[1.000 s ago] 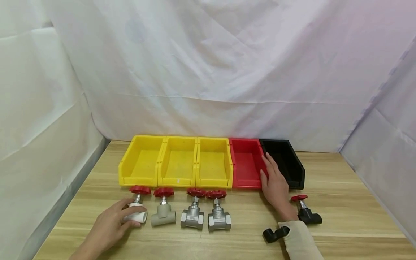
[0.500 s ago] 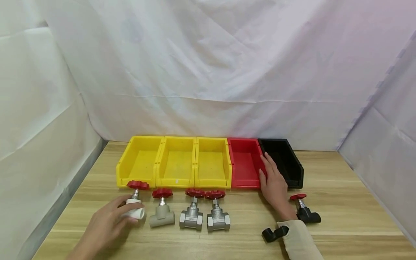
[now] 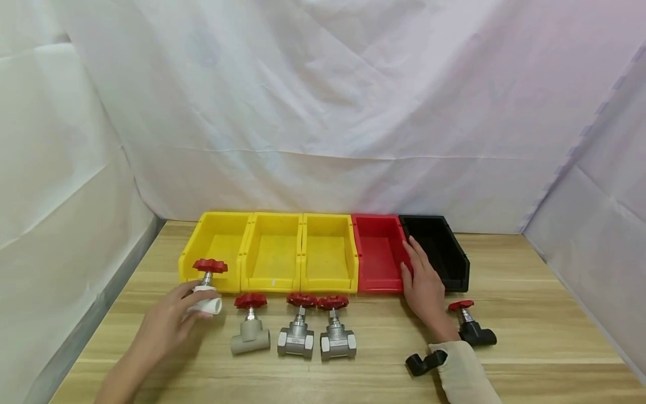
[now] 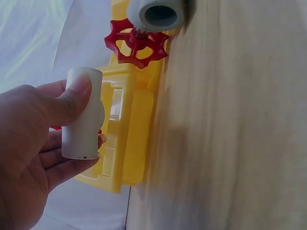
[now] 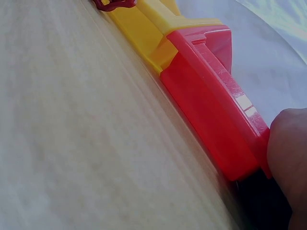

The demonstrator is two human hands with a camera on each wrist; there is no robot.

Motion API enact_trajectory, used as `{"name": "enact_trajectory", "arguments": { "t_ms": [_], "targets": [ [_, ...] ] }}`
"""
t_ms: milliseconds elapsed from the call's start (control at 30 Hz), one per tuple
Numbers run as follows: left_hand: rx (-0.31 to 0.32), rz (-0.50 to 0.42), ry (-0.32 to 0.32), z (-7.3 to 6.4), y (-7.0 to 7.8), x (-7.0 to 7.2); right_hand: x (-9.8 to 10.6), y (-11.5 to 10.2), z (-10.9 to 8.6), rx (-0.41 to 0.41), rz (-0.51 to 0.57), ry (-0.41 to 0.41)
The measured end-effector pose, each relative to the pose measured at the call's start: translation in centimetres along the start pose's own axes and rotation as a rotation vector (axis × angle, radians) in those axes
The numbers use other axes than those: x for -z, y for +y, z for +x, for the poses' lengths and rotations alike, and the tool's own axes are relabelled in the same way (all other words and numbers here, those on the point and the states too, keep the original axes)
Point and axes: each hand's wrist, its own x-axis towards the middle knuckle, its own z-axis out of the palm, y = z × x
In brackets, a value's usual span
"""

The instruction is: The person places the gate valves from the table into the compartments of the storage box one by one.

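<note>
My left hand (image 3: 169,317) grips a white plastic valve (image 3: 207,303) by its tee-shaped body, thumb on one side and fingers on the other. Its red handwheel points up and overlaps the front of the leftmost yellow bin (image 3: 222,247) in the head view. The left wrist view shows the white pipe body (image 4: 82,115) upright in the hand, with the wheel mostly hidden behind the fingers. My right hand (image 3: 425,289) rests with extended fingers on the edge where the red bin (image 3: 381,284) and the black bin (image 3: 460,285) meet.
In front of the bins stand a grey plastic valve (image 3: 250,336) and two metal valves (image 3: 296,339), all with red handwheels. At the right lie a black valve (image 3: 476,334) and a black elbow-like piece (image 3: 418,365) beside the sleeve. White cloth (image 3: 323,112) hangs behind.
The left hand has lifted the white valve off the table and carried it up and forward toward the leftmost yellow bin. My right hand stays on the bin edge.
</note>
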Motion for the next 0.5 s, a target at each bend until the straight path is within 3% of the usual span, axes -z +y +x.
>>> {"name": "enact_trajectory", "arguments": {
  "t_ms": [267, 500],
  "targets": [
    [-0.038, 0.019, 0.024, 1.7, -0.9, 0.1, -0.3, 0.1, 0.1, -0.004, -0.003, 0.010],
    [-0.010, 0.012, 0.004, 2.5, -1.5, -0.2, -0.4, 0.0, -0.1, -0.011, -0.009, 0.007]
  ]
}}
